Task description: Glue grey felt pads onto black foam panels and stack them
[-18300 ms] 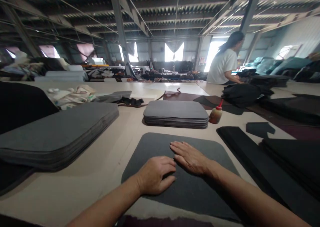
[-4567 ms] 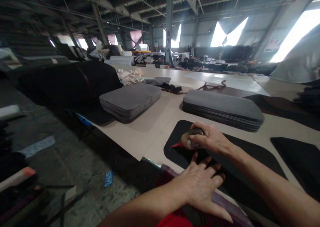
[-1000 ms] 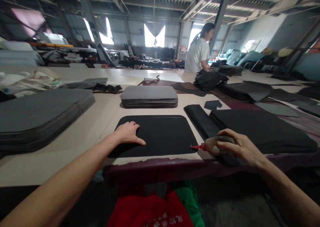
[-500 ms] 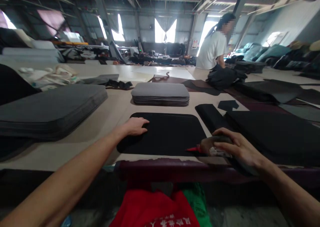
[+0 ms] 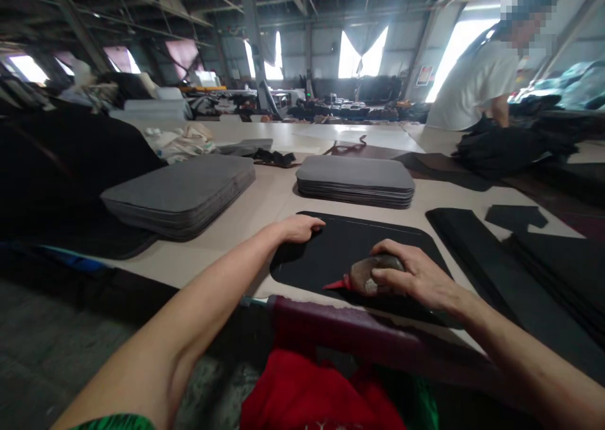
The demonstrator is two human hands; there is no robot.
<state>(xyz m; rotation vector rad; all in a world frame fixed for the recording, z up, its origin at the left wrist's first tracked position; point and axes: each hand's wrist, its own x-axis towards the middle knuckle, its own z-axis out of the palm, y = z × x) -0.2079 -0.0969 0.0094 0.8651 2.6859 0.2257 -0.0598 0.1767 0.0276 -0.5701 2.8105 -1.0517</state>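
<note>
Head view: the right hand is gripping a brown red-nozzled squeeze bottle along the near edge of the black rounded fabric panel, while the flat, empty left hand is pinning its left edge steady.

We saw two stacks of grey foam pads and on the table, black straps beyond, and a person in white by dark fabric.

The bare left arm stretches forward from the lower left with its left hand lying palm down, fingers loosely together, while the right forearm comes in from the lower right, its right hand curled knuckles-up in a closed grip.
</note>
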